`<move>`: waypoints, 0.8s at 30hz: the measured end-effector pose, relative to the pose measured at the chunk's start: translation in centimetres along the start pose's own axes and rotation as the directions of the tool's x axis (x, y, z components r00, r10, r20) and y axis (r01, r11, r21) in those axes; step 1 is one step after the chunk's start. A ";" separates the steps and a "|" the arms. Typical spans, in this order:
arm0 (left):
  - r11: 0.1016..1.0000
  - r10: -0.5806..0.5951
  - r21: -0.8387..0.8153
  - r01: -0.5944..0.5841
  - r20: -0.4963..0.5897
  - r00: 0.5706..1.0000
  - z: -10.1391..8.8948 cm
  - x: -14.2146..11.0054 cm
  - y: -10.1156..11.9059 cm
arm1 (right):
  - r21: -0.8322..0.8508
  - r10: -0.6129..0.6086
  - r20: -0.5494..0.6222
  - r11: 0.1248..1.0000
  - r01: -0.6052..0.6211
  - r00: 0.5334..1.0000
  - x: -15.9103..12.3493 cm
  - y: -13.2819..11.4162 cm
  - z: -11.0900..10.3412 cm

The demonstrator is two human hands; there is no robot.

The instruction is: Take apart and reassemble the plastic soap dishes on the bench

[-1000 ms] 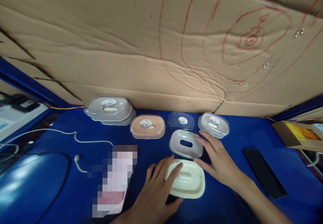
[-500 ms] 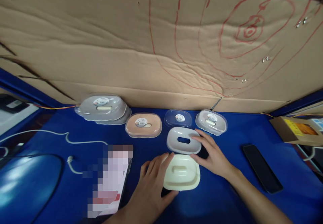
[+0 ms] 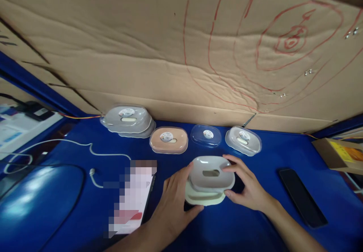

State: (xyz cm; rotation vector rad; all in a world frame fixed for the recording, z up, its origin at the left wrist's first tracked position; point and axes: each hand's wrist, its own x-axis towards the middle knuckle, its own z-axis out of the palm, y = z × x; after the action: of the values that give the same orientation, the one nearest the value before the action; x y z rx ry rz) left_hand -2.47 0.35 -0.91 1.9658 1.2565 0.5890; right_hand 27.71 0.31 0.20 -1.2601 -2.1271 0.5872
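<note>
My right hand [image 3: 249, 187] grips the right side of a grey oval soap dish tray [image 3: 211, 184] with a slot in its middle. The tray is over a cream soap dish base [image 3: 204, 199], hiding most of it; whether the two touch is hard to tell. My left hand [image 3: 177, 199] curls around the left side of the cream base, its thumb at the near edge and its fingertips beside the grey tray. Behind them lies a clear lid [image 3: 206, 135] with a round label.
Lidded soap dishes stand along the cardboard wall [image 3: 141, 63]: grey stacked ones [image 3: 127, 121], a peach one [image 3: 168, 140] and a grey one [image 3: 244, 140]. A lit phone [image 3: 133, 199] and white cable [image 3: 110, 155] are left; a dark phone [image 3: 302, 197] and cardboard box [image 3: 326, 155] are right.
My right hand has brought the grey tray nearer, from behind the cream base to over it. My left hand stays at the base. The view has shifted slightly.
</note>
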 end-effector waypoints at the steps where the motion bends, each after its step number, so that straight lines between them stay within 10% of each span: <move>1: 0.997 -0.038 -0.066 0.037 -0.009 0.999 -0.1 0.1 0.1 | 0.008 -0.005 0.015 1.000 0.005 1.000 -0.1 -0.1 0.1; 4: 0.919 -0.148 -0.372 0.133 -0.013 0.989 -0.5 0.2 0.8 | 0.039 -0.024 0.060 0.999 0.021 0.998 -0.4 -0.6 0.4; 10: 0.436 -0.221 -0.872 0.224 0.138 0.966 -1.0 -0.3 2.6 | 0.075 -0.029 0.120 0.997 0.020 0.992 -0.3 -1.8 1.3; 18: 0.060 -0.374 -0.908 0.415 0.366 0.852 -2.5 0.7 3.0 | 0.038 -0.040 0.136 0.999 0.036 0.990 0.2 -2.0 1.8; 24: -0.057 -0.267 -0.902 0.427 0.426 0.865 -2.1 0.8 2.5 | 0.067 -0.056 0.144 0.997 0.047 0.988 0.3 -1.9 1.7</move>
State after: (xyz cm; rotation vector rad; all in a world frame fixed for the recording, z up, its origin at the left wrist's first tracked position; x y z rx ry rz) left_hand -2.16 1.08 2.30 0.3507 0.7367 0.7416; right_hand 25.31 -0.40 0.25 -1.1549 -2.2346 0.7395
